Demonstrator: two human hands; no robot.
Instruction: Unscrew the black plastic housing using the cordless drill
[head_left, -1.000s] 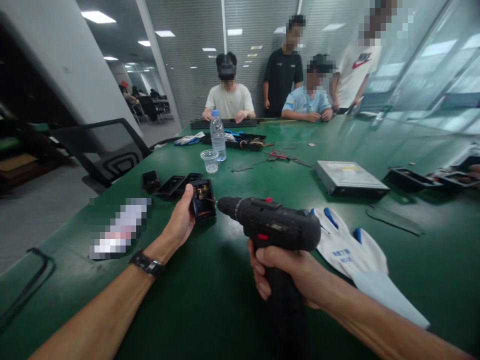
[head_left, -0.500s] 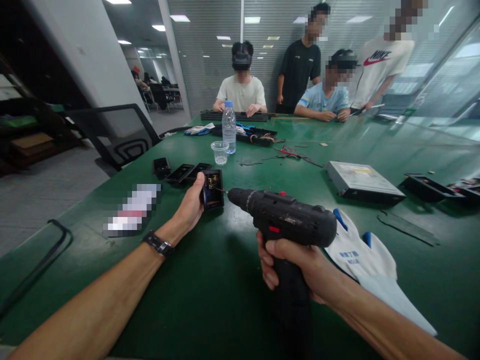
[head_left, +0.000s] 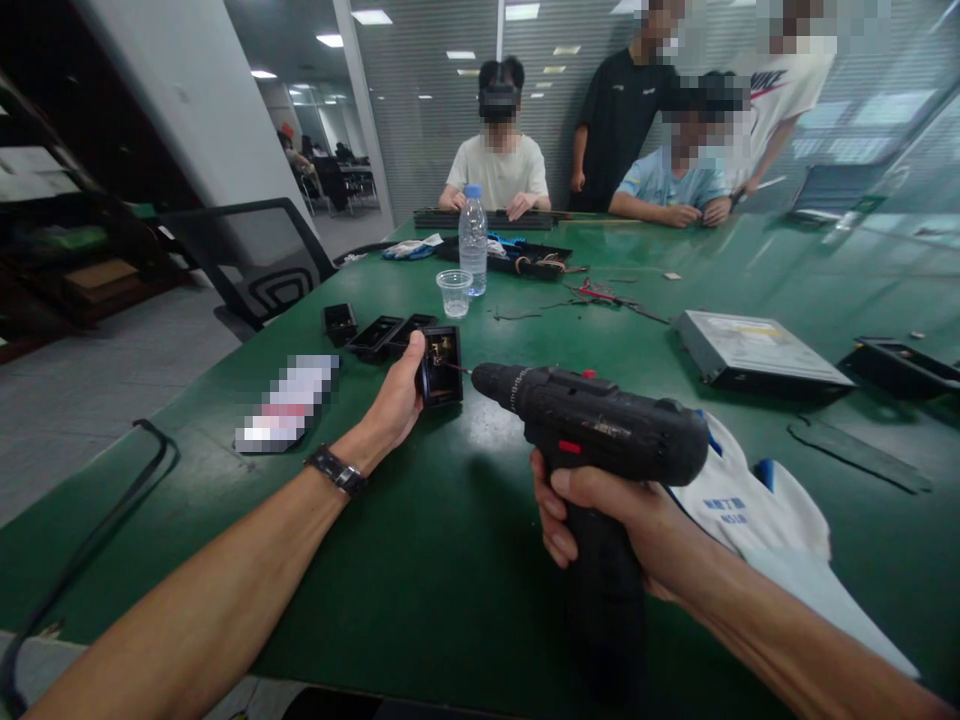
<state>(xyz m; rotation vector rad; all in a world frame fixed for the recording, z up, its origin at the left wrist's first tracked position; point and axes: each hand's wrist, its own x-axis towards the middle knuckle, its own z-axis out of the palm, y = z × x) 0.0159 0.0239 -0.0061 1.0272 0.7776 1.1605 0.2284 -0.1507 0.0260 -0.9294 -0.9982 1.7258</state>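
My left hand (head_left: 397,393) grips a small black open box (head_left: 442,385) by its left side, thumb on the rim. Brass-coloured parts show inside the box, whose open face is turned toward the drill. Wrapped round the handle of a black cordless drill (head_left: 611,420) is my right hand (head_left: 592,510). The drill points left, and its thin bit reaches to the box's opening; whether the tip touches a part inside is too small to tell. Behind my left hand lie more black boxes (head_left: 375,336) of similar look.
A water bottle (head_left: 472,245) and a plastic cup (head_left: 454,295) stand beyond the box. To the right are a metal-cased drive (head_left: 761,350), a white-and-blue glove (head_left: 757,510) and another black box (head_left: 896,368). A phone (head_left: 289,405) lies left. Several people are across the green table (head_left: 420,600).
The whole view has shifted, so everything sits a little farther right and slightly higher. Both hands keep their holds, and the drill bit stays at the box.
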